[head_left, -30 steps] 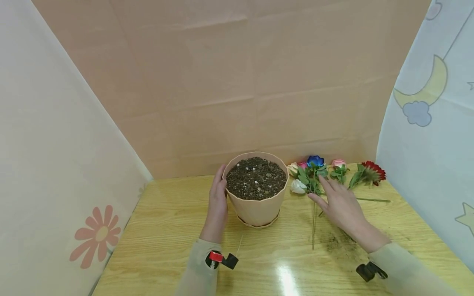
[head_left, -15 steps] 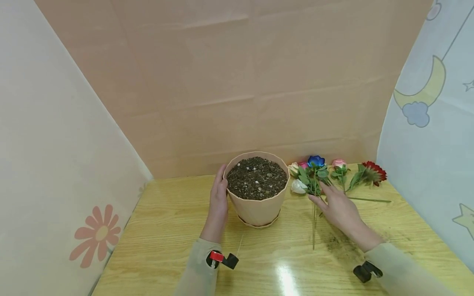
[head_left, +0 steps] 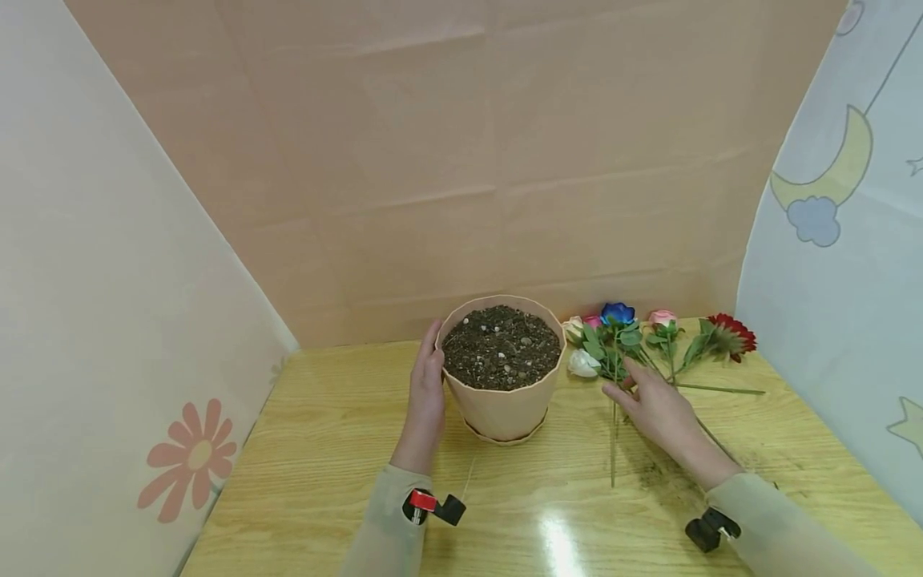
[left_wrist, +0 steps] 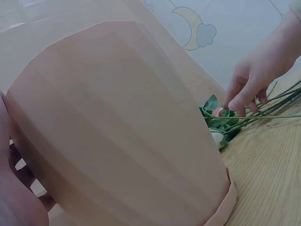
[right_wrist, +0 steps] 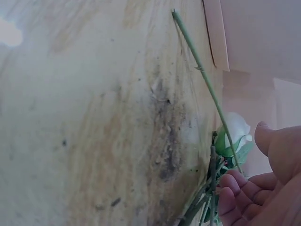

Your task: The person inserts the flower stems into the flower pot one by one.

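A cream flowerpot [head_left: 497,409] filled with dark soil [head_left: 501,349] stands on its saucer [head_left: 505,441] near the back of the table. My left hand [head_left: 425,393] lies along the pot's left side, fingers extended against the wall. To the right, my right hand [head_left: 662,409] hovers over artificial roses, its fingers loosely bent and the thumb apart from them. A green stem [right_wrist: 207,77] runs right by those fingertips in the right wrist view. Under and around this hand lie a blue rose [head_left: 618,313], a white rose [head_left: 584,364] and a pink rose [head_left: 663,318].
A dark red flower [head_left: 734,336] lies at the far right, beside a loose green stem [head_left: 721,389]. Spilled soil [right_wrist: 167,141] dirties the wooden table [head_left: 324,449] below my right forearm. A tan backdrop [head_left: 382,264] rises right behind the pot and flowers.
My right hand has drawn slightly back toward me, its fingers bending more over the stems. The left hand and the pot have stayed in place.
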`<state>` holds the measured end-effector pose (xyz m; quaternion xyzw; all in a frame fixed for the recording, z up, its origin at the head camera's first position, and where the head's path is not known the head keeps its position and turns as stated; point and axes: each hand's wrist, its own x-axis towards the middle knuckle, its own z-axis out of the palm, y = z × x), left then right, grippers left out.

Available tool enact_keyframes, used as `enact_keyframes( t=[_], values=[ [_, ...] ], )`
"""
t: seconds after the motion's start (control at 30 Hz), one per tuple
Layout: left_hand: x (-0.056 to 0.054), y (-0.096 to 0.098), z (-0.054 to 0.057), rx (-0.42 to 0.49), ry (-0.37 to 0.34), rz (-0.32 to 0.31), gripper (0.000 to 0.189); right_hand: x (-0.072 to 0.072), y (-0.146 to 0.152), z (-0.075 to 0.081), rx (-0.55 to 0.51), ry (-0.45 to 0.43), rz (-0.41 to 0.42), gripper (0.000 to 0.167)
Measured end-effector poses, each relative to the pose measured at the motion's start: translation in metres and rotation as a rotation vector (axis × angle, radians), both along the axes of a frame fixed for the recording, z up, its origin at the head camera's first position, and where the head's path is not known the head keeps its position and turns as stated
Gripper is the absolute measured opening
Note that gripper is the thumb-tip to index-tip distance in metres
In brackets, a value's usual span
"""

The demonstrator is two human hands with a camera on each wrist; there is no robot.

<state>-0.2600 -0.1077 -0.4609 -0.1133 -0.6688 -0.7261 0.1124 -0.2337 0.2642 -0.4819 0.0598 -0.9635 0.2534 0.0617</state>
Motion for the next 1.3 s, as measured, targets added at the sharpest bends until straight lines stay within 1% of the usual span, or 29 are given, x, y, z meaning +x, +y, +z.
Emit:
enact_keyframes(
  t=[0.3,0.7,0.87,1.07,1.3],
  values=[
    [0.000,0.001,0.001,0.001,0.008,0.008,0.059,-0.004,0.006,-0.009,-0.073,-0.062,-0.007,0.083],
    [0.001,0.001,0.001,0.007,0.012,-0.001,0.061,-0.007,0.012,-0.011,-0.159,-0.140,-0.004,0.085],
    [0.000,0.001,0.000,0.012,0.013,-0.007,0.060,-0.010,0.013,-0.013,-0.173,-0.166,-0.005,0.081],
    [0.000,0.001,0.000,0.017,0.018,-0.006,0.058,-0.014,0.016,-0.015,-0.232,-0.206,-0.007,0.072],
    [0.001,0.001,0.000,0.010,0.023,-0.004,0.059,-0.015,0.017,-0.014,-0.306,-0.250,-0.023,0.071]
  ],
)
